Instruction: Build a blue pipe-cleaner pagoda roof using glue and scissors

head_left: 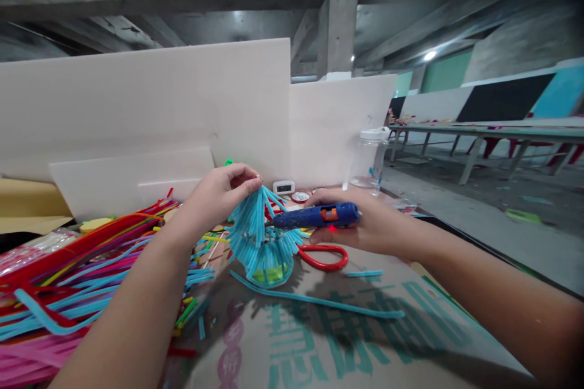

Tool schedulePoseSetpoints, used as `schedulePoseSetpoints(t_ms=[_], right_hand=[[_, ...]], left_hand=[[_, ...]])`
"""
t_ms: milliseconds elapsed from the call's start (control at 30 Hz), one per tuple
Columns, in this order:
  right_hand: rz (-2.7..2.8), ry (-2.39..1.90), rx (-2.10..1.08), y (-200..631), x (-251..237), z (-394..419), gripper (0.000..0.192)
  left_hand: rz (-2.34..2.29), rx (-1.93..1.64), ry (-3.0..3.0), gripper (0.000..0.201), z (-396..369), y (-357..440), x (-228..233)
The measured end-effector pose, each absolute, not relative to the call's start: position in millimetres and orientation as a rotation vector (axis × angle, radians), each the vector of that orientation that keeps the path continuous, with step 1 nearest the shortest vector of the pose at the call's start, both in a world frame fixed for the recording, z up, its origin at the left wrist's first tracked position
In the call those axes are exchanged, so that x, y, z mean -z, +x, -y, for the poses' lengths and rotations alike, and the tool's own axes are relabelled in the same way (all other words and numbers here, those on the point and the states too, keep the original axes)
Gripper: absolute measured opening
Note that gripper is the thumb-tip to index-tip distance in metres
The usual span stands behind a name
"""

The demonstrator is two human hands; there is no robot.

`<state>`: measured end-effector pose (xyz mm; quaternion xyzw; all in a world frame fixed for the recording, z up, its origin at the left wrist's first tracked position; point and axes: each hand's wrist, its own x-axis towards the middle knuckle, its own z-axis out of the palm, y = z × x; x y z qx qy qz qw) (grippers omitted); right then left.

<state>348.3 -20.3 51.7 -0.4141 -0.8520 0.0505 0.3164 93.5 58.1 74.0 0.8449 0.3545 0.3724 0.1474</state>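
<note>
My left hand (237, 182) pinches the top of a light-blue pipe-cleaner craft (262, 243), whose many strands fan out downward. A patch of yellow-green shows inside its lower rim. In my right hand (360, 219) is a dark-blue hot glue gun (314, 216) with a red light glowing beneath it. The gun's nozzle points left and reaches the strands; whether it touches them I cannot tell. Behind the gun and beside the craft lie red-handled scissors (326, 258), their blades hidden. A loose blue pipe cleaner (319, 301) stretches across the cardboard in front.
Piles of coloured pipe cleaners (82, 279) cover the left side. Printed cardboard (356, 340) lies under the work. At the back stand a small white digital clock (283, 187), a clear jug (368, 158) and white boards (150, 103). A short blue piece (365, 273) lies right of the scissors.
</note>
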Motion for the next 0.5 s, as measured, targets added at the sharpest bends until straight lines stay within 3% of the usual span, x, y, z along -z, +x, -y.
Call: schedulePoseSetpoints(t_ms=[500], right_hand=[[2.284, -1.109, -0.136, 351.4, -52.5, 20.7, 0.048]], left_hand=[[-1.025, -1.078, 2.434, 0.030, -56.9, 93.6, -74.5]])
